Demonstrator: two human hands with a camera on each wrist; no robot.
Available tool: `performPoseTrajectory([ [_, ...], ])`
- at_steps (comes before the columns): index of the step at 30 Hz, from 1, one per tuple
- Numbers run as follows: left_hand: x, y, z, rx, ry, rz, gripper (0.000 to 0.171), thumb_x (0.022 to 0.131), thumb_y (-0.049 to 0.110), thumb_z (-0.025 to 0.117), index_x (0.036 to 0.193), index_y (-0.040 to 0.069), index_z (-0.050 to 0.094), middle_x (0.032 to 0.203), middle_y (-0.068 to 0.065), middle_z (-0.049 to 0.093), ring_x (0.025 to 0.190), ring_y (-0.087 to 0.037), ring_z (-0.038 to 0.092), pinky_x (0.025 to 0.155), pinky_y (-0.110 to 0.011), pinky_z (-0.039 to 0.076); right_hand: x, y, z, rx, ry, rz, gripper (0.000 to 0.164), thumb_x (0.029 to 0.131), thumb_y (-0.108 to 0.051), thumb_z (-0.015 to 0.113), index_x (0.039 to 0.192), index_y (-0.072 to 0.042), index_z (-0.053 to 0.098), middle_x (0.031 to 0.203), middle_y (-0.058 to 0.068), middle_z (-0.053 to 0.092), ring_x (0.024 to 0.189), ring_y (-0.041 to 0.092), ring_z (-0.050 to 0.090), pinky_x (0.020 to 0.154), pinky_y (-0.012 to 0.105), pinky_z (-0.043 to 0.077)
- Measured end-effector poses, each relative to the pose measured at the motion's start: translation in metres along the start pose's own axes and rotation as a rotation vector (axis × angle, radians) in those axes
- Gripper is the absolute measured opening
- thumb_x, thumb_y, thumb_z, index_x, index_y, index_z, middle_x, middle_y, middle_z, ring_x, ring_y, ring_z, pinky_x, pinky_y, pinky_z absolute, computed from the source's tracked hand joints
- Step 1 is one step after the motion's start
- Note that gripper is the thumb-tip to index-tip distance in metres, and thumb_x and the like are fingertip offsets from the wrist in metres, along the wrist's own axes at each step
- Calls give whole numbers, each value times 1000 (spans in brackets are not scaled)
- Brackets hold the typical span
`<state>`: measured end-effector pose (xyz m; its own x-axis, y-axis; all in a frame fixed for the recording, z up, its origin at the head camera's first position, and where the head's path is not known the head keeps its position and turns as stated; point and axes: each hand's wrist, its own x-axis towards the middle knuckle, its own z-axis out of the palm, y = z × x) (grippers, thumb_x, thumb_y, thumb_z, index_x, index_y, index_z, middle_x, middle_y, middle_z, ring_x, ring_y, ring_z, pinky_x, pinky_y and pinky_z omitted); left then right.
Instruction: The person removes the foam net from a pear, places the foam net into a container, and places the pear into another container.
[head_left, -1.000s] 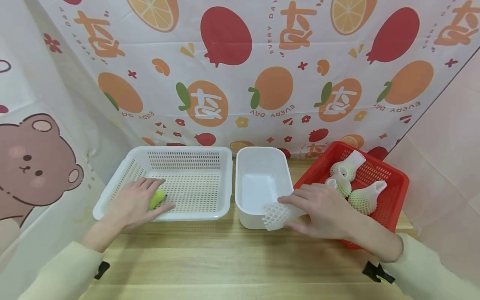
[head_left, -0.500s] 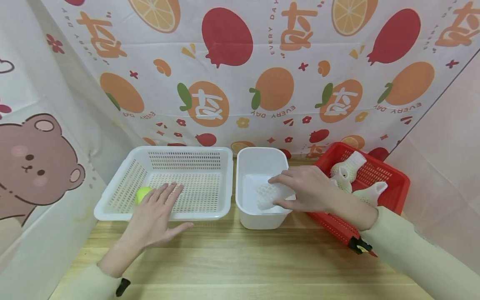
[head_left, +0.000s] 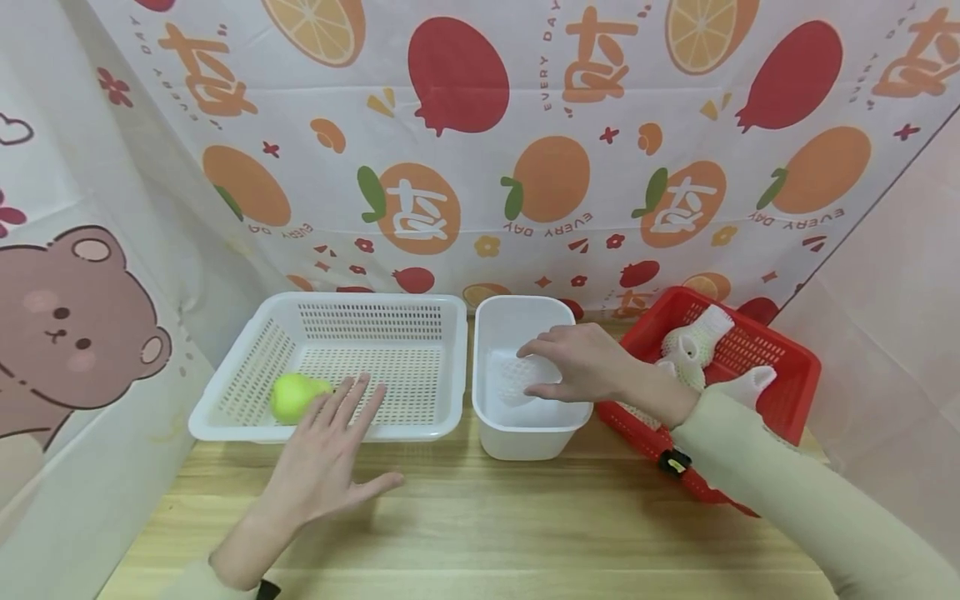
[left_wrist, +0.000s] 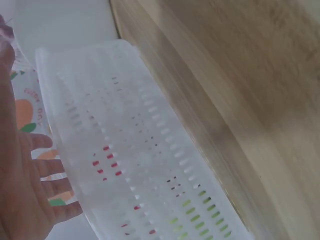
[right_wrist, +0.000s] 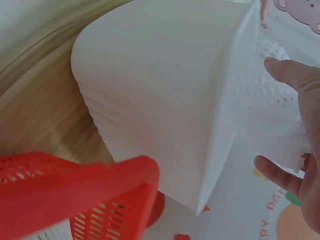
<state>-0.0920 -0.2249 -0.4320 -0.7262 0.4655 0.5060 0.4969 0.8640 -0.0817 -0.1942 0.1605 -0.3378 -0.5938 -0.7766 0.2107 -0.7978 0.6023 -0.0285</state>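
A yellow-green pear (head_left: 291, 398) lies in the white slotted basket (head_left: 420, 433) at the left. Over this basket's front rim, my left hand (head_left: 318, 471) is spread with straight fingers; its fingertips overlap the pear's narrow end in the head view. My right hand (head_left: 588, 360) is above the white bin (head_left: 525, 443), thumb and fingers apart. Below the fingertips, a white foam net sleeve (head_left: 513, 379) shows inside the bin. In the right wrist view, the foam net (right_wrist: 270, 95) appears beyond the parted thumb and finger.
On the right, a red basket (head_left: 807, 375) holds several pears in foam nets (head_left: 705, 330), partly covered by my right forearm. All three containers stand in a row on a wooden table (head_left: 480, 517). A fruit-print cloth (head_left: 480, 192) hangs behind them.
My right hand has carried the foam net left over the white bin and let it go inside. My left hand has left the pear, drawing back and right, so more of the pear shows.
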Motion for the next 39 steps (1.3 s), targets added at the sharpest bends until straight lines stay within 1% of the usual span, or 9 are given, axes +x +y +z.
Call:
performPoseTrajectory([
  [5, -4, 6, 0, -6, 26, 9, 115, 88, 95, 22, 154, 5, 51, 158, -24, 52, 141, -45, 54, 123, -59, 37, 13, 0, 14, 9, -74, 2, 49, 87, -48, 82, 128, -23, 74, 123, 3, 80, 105, 20, 76, 84, 34, 64],
  [8, -6, 8, 0, -16, 16, 7, 116, 87, 96, 25, 156, 6, 49, 160, -23, 51, 143, -45, 52, 138, -47, 15, 18, -1, 20, 13, -117, 10, 51, 88, -48, 81, 131, -22, 73, 126, 3, 79, 110, 22, 75, 92, 38, 64],
  [12, -7, 11, 0, -28, -4, 0, 117, 86, 97, 30, 158, 7, 46, 161, -23, 49, 145, -44, 50, 135, -27, -13, 20, -1, 22, 9, -165, 34, 57, 87, -51, 81, 135, -22, 70, 130, 4, 76, 114, 23, 73, 95, 41, 64],
  [15, -8, 12, -1, -24, -10, -7, 117, 85, 98, 29, 158, 7, 46, 162, -22, 48, 145, -43, 50, 139, -42, 7, 17, -2, 19, -5, -178, 46, 59, 87, -51, 81, 137, -22, 69, 130, 3, 76, 114, 23, 72, 93, 41, 64],
  [19, -9, 14, -2, -14, -16, -9, 116, 86, 97, 26, 158, 8, 45, 163, -21, 47, 146, -43, 50, 121, -60, 37, 11, -3, 12, -31, -170, 55, 58, 86, -51, 81, 135, -22, 70, 128, 3, 77, 111, 22, 73, 86, 38, 64],
  [22, -9, 14, -1, -12, -9, -6, 116, 87, 97, 25, 157, 7, 46, 163, -21, 48, 146, -43, 50, 125, -59, 34, 5, -3, 6, -40, -153, 56, 58, 85, -51, 82, 134, -21, 71, 127, 4, 77, 110, 22, 74, 84, 37, 64],
  [28, -8, 17, 0, -12, 9, 8, 115, 88, 96, 24, 157, 7, 47, 162, -22, 49, 145, -43, 51, 138, -37, -5, -10, -2, -7, -59, -103, 60, 57, 84, -52, 83, 132, -23, 72, 124, 2, 78, 109, 22, 74, 82, 37, 65],
  [35, -7, 20, 0, -14, -13, 3, 116, 87, 97, 24, 157, 7, 46, 163, -21, 48, 145, -44, 51, 120, -64, 37, -32, -2, -22, -95, -57, 76, 60, 82, -56, 83, 132, -25, 71, 124, 1, 77, 110, 21, 74, 81, 37, 66],
  [39, -7, 21, 0, -12, -31, 5, 115, 87, 97, 26, 158, 9, 45, 163, -21, 48, 146, -44, 50, 118, -65, 40, -45, -2, -30, -123, -55, 108, 63, 82, -58, 83, 134, -24, 71, 129, 4, 76, 116, 24, 73, 85, 43, 67],
])
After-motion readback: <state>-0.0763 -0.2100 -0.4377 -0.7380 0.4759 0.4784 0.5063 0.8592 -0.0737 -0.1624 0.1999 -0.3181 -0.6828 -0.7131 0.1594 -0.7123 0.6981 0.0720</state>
